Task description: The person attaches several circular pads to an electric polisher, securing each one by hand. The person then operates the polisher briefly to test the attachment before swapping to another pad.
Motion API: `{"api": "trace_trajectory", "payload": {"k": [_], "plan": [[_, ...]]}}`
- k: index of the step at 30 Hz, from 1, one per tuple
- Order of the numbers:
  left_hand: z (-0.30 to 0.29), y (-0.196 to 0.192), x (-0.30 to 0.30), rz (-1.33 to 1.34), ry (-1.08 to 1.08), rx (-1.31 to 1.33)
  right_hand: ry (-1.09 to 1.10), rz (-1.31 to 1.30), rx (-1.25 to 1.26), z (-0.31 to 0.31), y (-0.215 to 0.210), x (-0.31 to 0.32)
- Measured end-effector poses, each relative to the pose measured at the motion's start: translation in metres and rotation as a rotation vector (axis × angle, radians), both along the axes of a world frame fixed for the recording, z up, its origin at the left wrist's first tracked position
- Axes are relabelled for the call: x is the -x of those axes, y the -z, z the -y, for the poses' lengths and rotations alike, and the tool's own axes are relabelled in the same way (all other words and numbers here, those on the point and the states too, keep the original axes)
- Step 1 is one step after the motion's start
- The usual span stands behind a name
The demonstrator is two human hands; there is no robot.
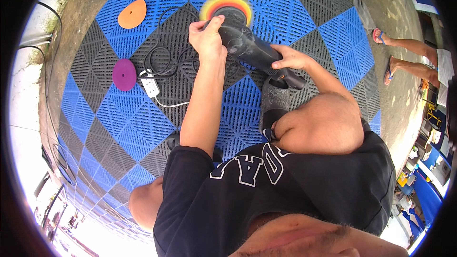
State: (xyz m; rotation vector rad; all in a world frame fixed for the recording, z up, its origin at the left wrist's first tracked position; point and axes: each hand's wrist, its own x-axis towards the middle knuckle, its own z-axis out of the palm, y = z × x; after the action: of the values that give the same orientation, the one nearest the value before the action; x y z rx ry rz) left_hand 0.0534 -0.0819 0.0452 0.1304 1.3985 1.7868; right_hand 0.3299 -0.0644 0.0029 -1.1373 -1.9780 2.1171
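A black polisher [251, 46] is held over the floor in front of me, its head pointing away and to the left. The round yellow and red pad [227, 0] on its head has blurred edges. My left hand [208, 39] is closed at the front of the polisher, beside the head. Farther back, my right hand [291, 59] wraps round the rear of the body, near its tail; some of its fingers are hidden underneath. To the left, an orange foam pad [132, 14] and a purple pad [124, 74] lie on the floor.
Blue and black grid tiles [128, 119] cover the floor. A white power strip [150, 84] and looping black cable [162, 56] lie left of my left arm. My shoe [274, 97] stands below the polisher's tail. Another person's sandalled foot [388, 72] is at the right.
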Motion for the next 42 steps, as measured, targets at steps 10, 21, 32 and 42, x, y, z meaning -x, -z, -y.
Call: {"api": "trace_trajectory", "payload": {"k": [10, 21, 32, 42], "plan": [[0.016, -0.013, -0.001, -0.098, 0.259, -0.149, 0.012, -0.049, 0.066, 0.0, -0.033, 0.044], [0.016, 0.051, 0.025, 0.031, 0.42, -0.022, -0.025, -0.158, 0.005, 0.015, -0.057, 0.039], [0.023, 0.07, 0.025, -0.035, 0.509, 0.047, -0.102, -0.052, -0.007, 0.026, -0.065, 0.05], [0.027, 0.073, 0.013, 0.567, 0.478, -0.098, -0.049, -0.154, 0.074, 0.024, -0.063, 0.048]]}}
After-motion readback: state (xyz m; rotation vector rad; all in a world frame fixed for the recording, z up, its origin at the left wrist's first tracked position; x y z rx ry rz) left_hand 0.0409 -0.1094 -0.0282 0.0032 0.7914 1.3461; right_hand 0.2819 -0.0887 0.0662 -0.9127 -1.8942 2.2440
